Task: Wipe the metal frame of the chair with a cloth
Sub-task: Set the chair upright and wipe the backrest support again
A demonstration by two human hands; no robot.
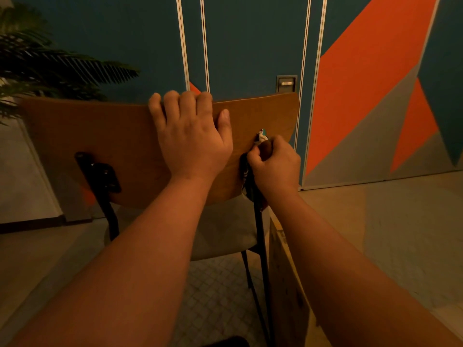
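Observation:
A chair with a curved wooden backrest (pixel 87 131) and grey seat (pixel 220 234) stands in front of me, seen from behind. Its black metal frame (pixel 260 241) runs up the back in two uprights; the left bracket (pixel 100 171) is bare. My left hand (pixel 190 136) grips the top edge of the backrest, fingers curled over it. My right hand (pixel 274 164) is closed around a dark cloth (pixel 246 176) with a light tip, pressed onto the right upright where it meets the backrest. The right bracket is hidden by the cloth and hand.
A teal sliding door with a recessed handle (pixel 286 83) and an orange-grey painted wall (pixel 363 96) stand behind the chair. A leafy plant (pixel 37 68) is at the left. A wooden panel edge (pixel 285 276) lies close to the chair's right legs. Patterned floor (pixel 215 296) is below.

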